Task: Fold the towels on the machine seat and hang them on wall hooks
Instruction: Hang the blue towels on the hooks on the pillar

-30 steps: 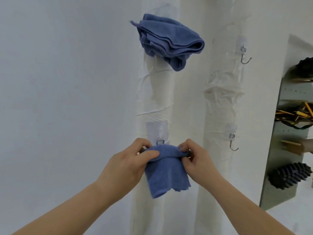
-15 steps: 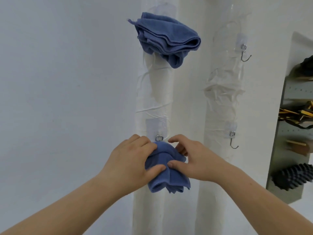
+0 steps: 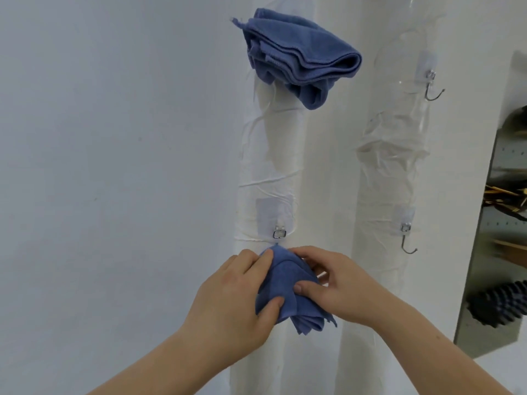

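A small folded blue towel [image 3: 288, 289] hangs bunched just below the lower-left wall hook [image 3: 279, 232], whose hook end is hidden behind the cloth. My left hand [image 3: 236, 297] grips the towel's left side, thumb pressed on its front. My right hand [image 3: 339, 283] pinches its right side with thumb and fingers. A second folded blue towel [image 3: 302, 58] hangs bunched on the upper-left hook, which it hides.
Two bare metal hooks sit on the right strip of clear film: an upper hook [image 3: 432, 86] and a lower hook [image 3: 407, 238]. A grey metal shelf [image 3: 484, 252] with dark brushes and yellow items stands at the right edge. White wall fills the left.
The small towel went from spread flat between both hands to bunched and folded under the hook. Both hands shifted inward and lower onto its sides.
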`<state>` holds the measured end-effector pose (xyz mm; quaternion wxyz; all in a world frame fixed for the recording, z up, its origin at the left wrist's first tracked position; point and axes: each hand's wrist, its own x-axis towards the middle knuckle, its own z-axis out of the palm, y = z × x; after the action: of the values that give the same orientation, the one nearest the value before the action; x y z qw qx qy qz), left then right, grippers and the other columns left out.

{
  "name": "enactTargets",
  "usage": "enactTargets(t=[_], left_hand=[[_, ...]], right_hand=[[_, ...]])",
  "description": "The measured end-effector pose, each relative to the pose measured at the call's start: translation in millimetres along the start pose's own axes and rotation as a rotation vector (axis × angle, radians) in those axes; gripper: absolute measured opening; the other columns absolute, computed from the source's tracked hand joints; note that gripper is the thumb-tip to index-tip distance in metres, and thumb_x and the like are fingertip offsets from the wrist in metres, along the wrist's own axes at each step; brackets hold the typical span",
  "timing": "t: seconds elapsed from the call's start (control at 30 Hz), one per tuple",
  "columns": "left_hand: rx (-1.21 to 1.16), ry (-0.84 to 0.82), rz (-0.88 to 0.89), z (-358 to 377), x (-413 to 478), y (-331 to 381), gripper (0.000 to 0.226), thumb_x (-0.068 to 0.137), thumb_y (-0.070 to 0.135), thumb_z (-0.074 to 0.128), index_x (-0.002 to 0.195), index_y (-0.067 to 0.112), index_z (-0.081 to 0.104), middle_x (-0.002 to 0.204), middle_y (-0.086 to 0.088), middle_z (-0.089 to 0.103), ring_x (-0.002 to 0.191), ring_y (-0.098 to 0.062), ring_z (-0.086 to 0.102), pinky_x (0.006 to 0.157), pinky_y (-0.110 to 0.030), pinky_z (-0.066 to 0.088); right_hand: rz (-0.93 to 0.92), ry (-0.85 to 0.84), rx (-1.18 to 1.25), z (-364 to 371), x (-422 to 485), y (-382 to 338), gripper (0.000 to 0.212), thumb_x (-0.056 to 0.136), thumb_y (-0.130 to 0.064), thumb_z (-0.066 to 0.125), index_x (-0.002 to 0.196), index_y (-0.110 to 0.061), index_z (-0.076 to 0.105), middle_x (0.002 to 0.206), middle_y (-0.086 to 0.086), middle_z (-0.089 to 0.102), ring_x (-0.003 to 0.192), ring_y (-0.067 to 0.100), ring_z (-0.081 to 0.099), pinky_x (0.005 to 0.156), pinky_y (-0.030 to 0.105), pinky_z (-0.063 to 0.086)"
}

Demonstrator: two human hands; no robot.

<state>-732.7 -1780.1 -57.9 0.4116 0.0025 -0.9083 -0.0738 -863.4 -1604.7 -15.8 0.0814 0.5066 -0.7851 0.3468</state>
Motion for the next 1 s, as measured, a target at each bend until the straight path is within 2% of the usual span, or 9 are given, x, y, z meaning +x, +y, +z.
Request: enactTargets(t=[0.1,0.17,0.33,0.47,0.57,0.67,0.73,0.87,1.0], left_hand=[[0.017,0.022,-0.021,4,-2,-1,0.063,0.085,0.051,0.047,0.142,0.025,0.053,0.106,0.017,0.056,0.089,-0.007,0.055,0.067,-0.023,0.053],[-0.003,0.046,-0.032,6,-4,-1,0.058,0.086,0.049,0.050,0.139,0.028,0.053,0.107,0.019,0.058,0.090,-0.007,0.057,0.066,-0.023,0.053],[-0.059,0.045,-0.034,-3,-8,-1,0.056,0.086,0.056,0.043,0.139,0.039,0.043,0.120,0.023,0.057,0.104,-0.003,0.055,0.080,-0.027,0.055],[-0.008,0.058,0.002,-14,-3,10,0.055,0.087,0.065,0.043,0.131,0.035,0.053,0.126,0.021,0.048,0.118,-0.004,0.045,0.086,-0.022,0.050],[0.039,0.037,0.010,-13,-1,11,0.056,0.084,0.075,0.044,0.121,0.035,0.055,0.109,0.019,0.047,0.104,-0.006,0.044,0.078,-0.017,0.043],[0.056,0.024,-0.003,-4,-5,1,0.052,0.084,0.061,0.050,0.125,0.030,0.056,0.101,0.015,0.051,0.092,-0.010,0.049,0.069,-0.025,0.052],[0.010,0.053,0.004,4,-8,-6,0.049,0.085,0.050,0.052,0.128,0.026,0.055,0.100,0.013,0.053,0.087,-0.012,0.052,0.063,-0.032,0.056],[-0.006,0.106,0.022,13,-8,-9,0.050,0.086,0.040,0.055,0.132,0.021,0.057,0.102,0.010,0.057,0.086,-0.013,0.055,0.058,-0.032,0.056],[-0.051,0.111,0.008,13,-7,-11,0.050,0.084,0.040,0.058,0.132,0.024,0.056,0.100,0.012,0.054,0.087,-0.012,0.053,0.063,-0.031,0.056]], right_hand=[[-0.002,0.057,0.042,8,-7,0,0.052,0.091,-0.014,0.065,0.130,-0.047,0.061,0.109,-0.023,0.074,0.102,0.000,0.068,0.087,0.017,0.054],[-0.010,0.101,0.027,14,-12,1,0.056,0.092,-0.020,0.065,0.141,-0.047,0.055,0.117,-0.024,0.071,0.109,-0.002,0.066,0.094,0.023,0.054],[-0.040,0.143,0.000,15,-26,-6,0.058,0.090,-0.030,0.071,0.141,-0.049,0.049,0.117,-0.027,0.070,0.108,-0.001,0.067,0.093,0.027,0.056],[-0.016,0.067,0.073,6,-25,-9,0.067,0.080,-0.033,0.083,0.134,-0.058,0.050,0.124,-0.026,0.064,0.109,-0.001,0.066,0.089,0.024,0.058],[-0.051,0.111,-0.093,7,-17,-6,0.074,0.072,-0.046,0.086,0.136,-0.053,0.052,0.124,-0.030,0.049,0.119,-0.003,0.051,0.090,0.018,0.052],[-0.093,0.171,-0.171,11,-9,-6,0.073,0.063,-0.050,0.082,0.132,-0.045,0.059,0.119,-0.030,0.047,0.119,-0.003,0.046,0.096,0.016,0.042],[-0.078,0.200,-0.114,15,-5,-3,0.067,0.061,-0.044,0.083,0.125,-0.043,0.065,0.113,-0.026,0.054,0.112,0.000,0.054,0.092,0.019,0.046],[-0.030,0.263,0.074,24,-6,4,0.061,0.064,-0.017,0.092,0.117,-0.038,0.071,0.103,-0.015,0.065,0.099,0.004,0.064,0.080,0.018,0.052],[0.037,0.252,0.179,27,-7,2,0.060,0.065,-0.012,0.092,0.116,-0.036,0.072,0.104,-0.015,0.070,0.096,-0.002,0.066,0.076,0.010,0.051]])
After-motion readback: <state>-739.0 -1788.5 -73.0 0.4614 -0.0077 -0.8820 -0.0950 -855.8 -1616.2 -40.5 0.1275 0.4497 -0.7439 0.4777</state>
